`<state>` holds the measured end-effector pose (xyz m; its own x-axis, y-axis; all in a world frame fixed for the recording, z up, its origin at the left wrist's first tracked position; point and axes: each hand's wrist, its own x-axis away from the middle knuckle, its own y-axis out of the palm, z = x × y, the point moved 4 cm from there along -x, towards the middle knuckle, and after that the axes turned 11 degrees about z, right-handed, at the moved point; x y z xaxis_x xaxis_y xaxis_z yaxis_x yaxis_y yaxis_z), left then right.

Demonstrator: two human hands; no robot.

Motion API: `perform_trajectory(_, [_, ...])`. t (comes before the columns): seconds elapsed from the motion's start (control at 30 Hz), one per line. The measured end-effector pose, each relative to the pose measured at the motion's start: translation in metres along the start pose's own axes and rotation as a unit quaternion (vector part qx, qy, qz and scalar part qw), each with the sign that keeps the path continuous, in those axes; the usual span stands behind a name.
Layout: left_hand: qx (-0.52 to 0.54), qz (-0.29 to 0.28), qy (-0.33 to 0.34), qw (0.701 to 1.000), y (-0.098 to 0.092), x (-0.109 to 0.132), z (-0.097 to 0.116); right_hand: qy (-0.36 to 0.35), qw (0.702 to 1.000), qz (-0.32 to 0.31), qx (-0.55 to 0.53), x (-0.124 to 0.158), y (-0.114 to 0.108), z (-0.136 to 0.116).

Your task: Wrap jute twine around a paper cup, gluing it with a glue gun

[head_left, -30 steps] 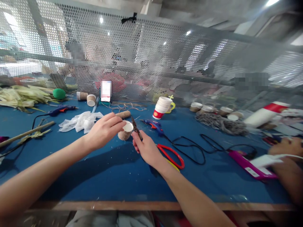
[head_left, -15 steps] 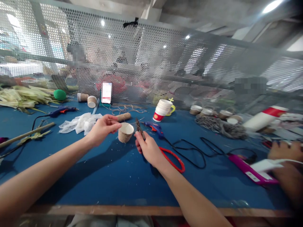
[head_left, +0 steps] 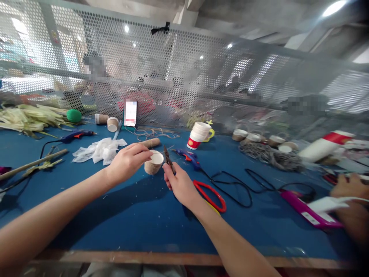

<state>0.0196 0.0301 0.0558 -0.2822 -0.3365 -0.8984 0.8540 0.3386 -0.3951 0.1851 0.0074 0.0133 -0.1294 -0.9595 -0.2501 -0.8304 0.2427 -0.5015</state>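
A small paper cup (head_left: 154, 164) with a white inside and a brown twine-wrapped outside is in front of me. My left hand (head_left: 129, 159) has its fingers closed at the cup's left rim; the thumb is mostly hidden. Just right of the cup, my right hand (head_left: 180, 181) is wrapped round a pair of scissors (head_left: 168, 158). Their dark blades point up and away from me, and a red loop handle shows beside my wrist. The blade tips are beside the cup, apart from it. A twine spool (head_left: 152, 142) lies behind the cup.
Behind my right hand lies a blue glue gun (head_left: 188, 157) with its black cable. Stacked paper cups (head_left: 197, 134) stand farther back. Left are white cloth (head_left: 100, 150) and another glue gun (head_left: 72, 135). A purple power strip (head_left: 308, 211) lies right, near another person's hand (head_left: 350, 186).
My left hand has shifted slightly right, its fingers now turned down over the cup's rim. The scissors and right hand are nearly where they were. The view has shifted slightly.
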Motion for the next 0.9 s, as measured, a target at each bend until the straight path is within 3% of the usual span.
perform_trajectory(0.07, [0.124, 0.005, -0.210, 0.970, 0.005, 0.003, -0.009, -0.012, 1.000, 0.007, 0.009, 0.001, 0.000, -0.004])
perform_trajectory(0.1, [0.199, 0.001, -0.326, 0.924, 0.010, 0.007, -0.014, -0.015, 1.000, 0.009, 0.014, 0.001, 0.000, -0.005])
perform_trajectory(0.17, [0.338, -0.020, -0.508, 0.792, 0.023, 0.017, -0.017, -0.016, 1.000, 0.009, 0.024, 0.000, 0.000, -0.007])
perform_trajectory(0.2, [0.383, -0.030, -0.559, 0.735, 0.028, 0.021, -0.017, -0.015, 0.999, 0.009, 0.029, -0.001, 0.000, -0.006])
perform_trajectory(0.23, [0.406, -0.032, -0.583, 0.703, 0.030, 0.022, -0.017, -0.015, 0.999, 0.010, 0.033, -0.002, -0.001, -0.005])
perform_trajectory(0.27, [0.403, -0.024, -0.581, 0.706, 0.029, 0.022, -0.019, -0.013, 0.999, 0.014, 0.036, -0.003, -0.001, -0.003])
perform_trajectory(0.3, [0.373, -0.001, -0.556, 0.742, 0.024, 0.019, -0.022, -0.011, 0.999, 0.018, 0.037, -0.005, -0.002, -0.001])
perform_trajectory(0.33, [0.317, 0.034, -0.506, 0.801, 0.016, 0.015, -0.025, -0.009, 0.999, 0.022, 0.036, -0.007, -0.004, 0.001])
perform_trajectory(0.4, [0.153, 0.107, -0.326, 0.927, -0.005, 0.003, -0.023, 0.001, 0.999, 0.028, 0.030, -0.009, -0.006, 0.006])
perform_trajectory(0.43, [0.068, 0.119, -0.210, 0.968, -0.012, -0.002, -0.017, 0.007, 0.999, 0.028, 0.025, -0.010, -0.006, 0.007])
perform_trajectory(0.47, [-0.006, 0.109, -0.097, 0.989, -0.016, -0.005, -0.010, 0.013, 0.999, 0.027, 0.021, -0.010, -0.006, 0.008])
perform_trajectory(0.53, [-0.112, 0.051, 0.080, 0.989, -0.013, -0.005, 0.002, 0.019, 1.000, 0.020, 0.014, -0.009, -0.006, 0.008])
perform_trajectory(0.6, [-0.166, -0.005, 0.169, 0.971, -0.006, -0.001, 0.007, 0.018, 1.000, 0.009, 0.007, -0.005, -0.003, 0.004])
perform_trajectory(0.7, [-0.169, -0.040, 0.201, 0.964, 0.002, 0.004, 0.007, 0.029, 0.999, -0.012, -0.014, 0.001, 0.001, -0.001])
perform_trajectory(0.9, [-0.069, -0.011, 0.175, 0.982, -0.001, 0.007, 0.003, 0.068, 0.988, -0.088, -0.110, 0.010, 0.012, -0.007])
